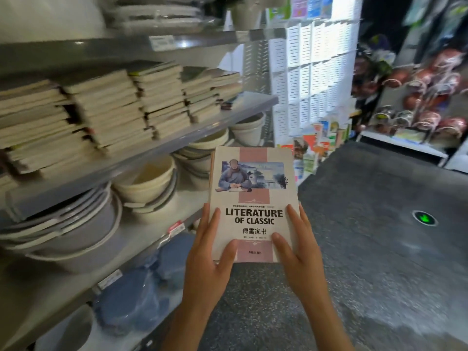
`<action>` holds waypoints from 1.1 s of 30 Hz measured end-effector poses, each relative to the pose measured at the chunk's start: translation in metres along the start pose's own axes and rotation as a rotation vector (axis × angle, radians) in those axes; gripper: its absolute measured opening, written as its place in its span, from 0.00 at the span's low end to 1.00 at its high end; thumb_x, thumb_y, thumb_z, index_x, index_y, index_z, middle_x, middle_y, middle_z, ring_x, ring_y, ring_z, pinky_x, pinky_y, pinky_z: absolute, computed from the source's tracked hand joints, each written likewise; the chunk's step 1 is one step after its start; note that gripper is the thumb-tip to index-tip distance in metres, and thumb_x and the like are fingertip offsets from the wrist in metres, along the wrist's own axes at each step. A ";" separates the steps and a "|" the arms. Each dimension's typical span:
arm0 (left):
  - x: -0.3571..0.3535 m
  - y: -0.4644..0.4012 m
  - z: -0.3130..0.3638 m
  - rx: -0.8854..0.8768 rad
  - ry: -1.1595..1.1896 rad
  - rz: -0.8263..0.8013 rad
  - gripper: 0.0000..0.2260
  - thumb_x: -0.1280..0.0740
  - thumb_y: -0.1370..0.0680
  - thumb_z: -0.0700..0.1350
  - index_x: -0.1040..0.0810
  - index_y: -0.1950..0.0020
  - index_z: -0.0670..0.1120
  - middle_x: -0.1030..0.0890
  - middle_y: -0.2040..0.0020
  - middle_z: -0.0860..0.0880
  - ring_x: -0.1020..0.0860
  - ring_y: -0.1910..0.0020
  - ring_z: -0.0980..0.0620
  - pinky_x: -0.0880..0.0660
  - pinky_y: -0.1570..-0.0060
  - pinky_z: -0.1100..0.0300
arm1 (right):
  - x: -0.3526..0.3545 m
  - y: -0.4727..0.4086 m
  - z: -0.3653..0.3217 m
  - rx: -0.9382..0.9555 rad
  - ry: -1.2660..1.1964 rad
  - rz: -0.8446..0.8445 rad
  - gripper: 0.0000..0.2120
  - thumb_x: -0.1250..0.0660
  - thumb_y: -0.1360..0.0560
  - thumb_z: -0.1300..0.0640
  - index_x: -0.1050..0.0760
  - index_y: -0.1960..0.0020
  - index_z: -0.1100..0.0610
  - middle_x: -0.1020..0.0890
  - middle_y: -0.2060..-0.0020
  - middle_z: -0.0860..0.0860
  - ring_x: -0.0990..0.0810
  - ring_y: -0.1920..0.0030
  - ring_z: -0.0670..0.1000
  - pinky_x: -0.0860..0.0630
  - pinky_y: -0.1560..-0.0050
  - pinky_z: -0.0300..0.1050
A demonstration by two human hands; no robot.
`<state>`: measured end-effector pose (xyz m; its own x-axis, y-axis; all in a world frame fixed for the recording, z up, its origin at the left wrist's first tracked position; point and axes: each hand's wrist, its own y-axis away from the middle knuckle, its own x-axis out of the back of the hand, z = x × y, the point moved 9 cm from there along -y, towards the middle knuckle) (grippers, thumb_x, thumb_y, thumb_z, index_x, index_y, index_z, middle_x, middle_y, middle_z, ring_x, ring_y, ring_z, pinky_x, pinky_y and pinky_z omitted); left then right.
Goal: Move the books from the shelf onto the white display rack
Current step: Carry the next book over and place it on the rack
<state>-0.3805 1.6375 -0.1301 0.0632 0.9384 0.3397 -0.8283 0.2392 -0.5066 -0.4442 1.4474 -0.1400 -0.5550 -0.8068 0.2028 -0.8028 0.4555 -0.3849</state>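
I hold a book point(253, 196) with a pink and cream cover reading "LITERATURE OF CLASSIC" in front of me, over the aisle floor. My left hand point(210, 252) grips its lower left edge, thumb on the cover. Its lower right edge sits in my right hand point(298, 249), whose thumb also lies on the cover. Several stacks of books point(106, 110) lie flat on the grey shelf point(157, 148) to my left. The white display rack point(314, 72) stands ahead at the end of the aisle, with colourful books point(316, 145) along its lower part.
Cream bowls point(149, 181) and grey basins point(65, 224) fill the shelf below the books. Blue wrapped items point(141, 292) lie lower still. Red and silver goods point(428, 102) hang on the right. A green floor marker point(424, 218) glows on the speckled dark floor.
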 end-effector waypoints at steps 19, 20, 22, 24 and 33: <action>-0.302 -0.239 -0.011 -0.123 0.247 -0.291 0.30 0.38 0.23 0.64 0.40 0.24 0.58 0.46 0.23 0.69 0.45 0.24 0.67 0.39 0.32 0.75 | 0.182 -0.239 0.117 -0.078 0.218 0.337 0.27 0.34 0.24 0.53 0.40 0.29 0.40 0.42 0.27 0.35 0.44 0.29 0.26 0.41 0.37 0.20; -0.319 -0.253 -0.013 -0.132 0.260 -0.302 0.30 0.38 0.23 0.65 0.41 0.23 0.58 0.46 0.23 0.71 0.45 0.23 0.67 0.39 0.31 0.73 | 0.191 -0.253 0.124 -0.089 0.240 0.356 0.28 0.33 0.23 0.56 0.40 0.28 0.41 0.42 0.27 0.36 0.44 0.30 0.25 0.41 0.38 0.19; -0.352 -0.277 -0.014 -0.141 0.268 -0.326 0.30 0.38 0.23 0.65 0.41 0.23 0.57 0.46 0.23 0.71 0.45 0.23 0.66 0.36 0.28 0.66 | 0.211 -0.277 0.138 -0.106 0.272 0.394 0.29 0.32 0.22 0.59 0.41 0.28 0.43 0.42 0.26 0.39 0.44 0.30 0.25 0.41 0.38 0.20; -0.384 -0.294 -0.011 -0.136 0.283 -0.359 0.30 0.38 0.23 0.65 0.41 0.23 0.60 0.44 0.21 0.64 0.45 0.22 0.62 0.34 0.27 0.54 | 0.233 -0.296 0.150 -0.124 0.289 0.424 0.29 0.33 0.22 0.57 0.41 0.28 0.41 0.42 0.25 0.39 0.43 0.29 0.28 0.39 0.36 0.23; -0.543 -0.365 0.006 -0.165 0.312 -0.485 0.31 0.39 0.24 0.69 0.41 0.24 0.61 0.45 0.21 0.64 0.45 0.22 0.64 0.42 0.29 0.72 | 0.339 -0.380 0.226 -0.192 0.291 0.544 0.27 0.33 0.23 0.53 0.40 0.30 0.36 0.39 0.22 0.45 0.38 0.28 0.35 0.36 0.39 0.22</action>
<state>-0.1156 1.0387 -0.1249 0.5934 0.7357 0.3266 -0.5686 0.6703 -0.4769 -0.2781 0.9154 -0.1279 -0.9085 -0.3184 0.2707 -0.3996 0.8516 -0.3392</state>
